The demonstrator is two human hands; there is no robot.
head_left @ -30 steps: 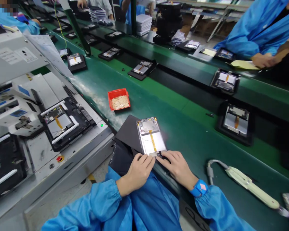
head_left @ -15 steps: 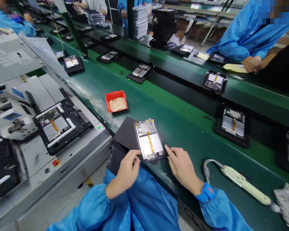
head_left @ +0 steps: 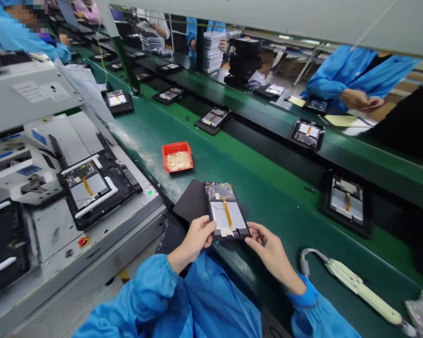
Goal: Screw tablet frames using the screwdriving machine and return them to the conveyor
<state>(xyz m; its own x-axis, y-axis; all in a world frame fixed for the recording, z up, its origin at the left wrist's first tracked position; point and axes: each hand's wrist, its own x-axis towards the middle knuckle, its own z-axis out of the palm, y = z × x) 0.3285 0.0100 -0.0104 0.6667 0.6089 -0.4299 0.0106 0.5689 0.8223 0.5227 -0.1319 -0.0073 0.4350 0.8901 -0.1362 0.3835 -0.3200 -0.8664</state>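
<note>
Tablet [head_left: 228, 215], insides showing, sits just ahead of the hands, gripped at its near corners: the left hand [head_left: 197, 237] pinches one side, the right hand [head_left: 270, 249] the other, so neither is nearer. Its long axis runs away from them, the far end slanting a little leftward. From here I can't tell whether it touches the surface [head_left: 268, 202], whose near edge passes by the hands. Beyond the left hand lies a black board [head_left: 189, 201], then a red tray [head_left: 176, 147]; ahead of the right, there's room to move, with a pale tool [head_left: 356, 286] off to its right.
</note>
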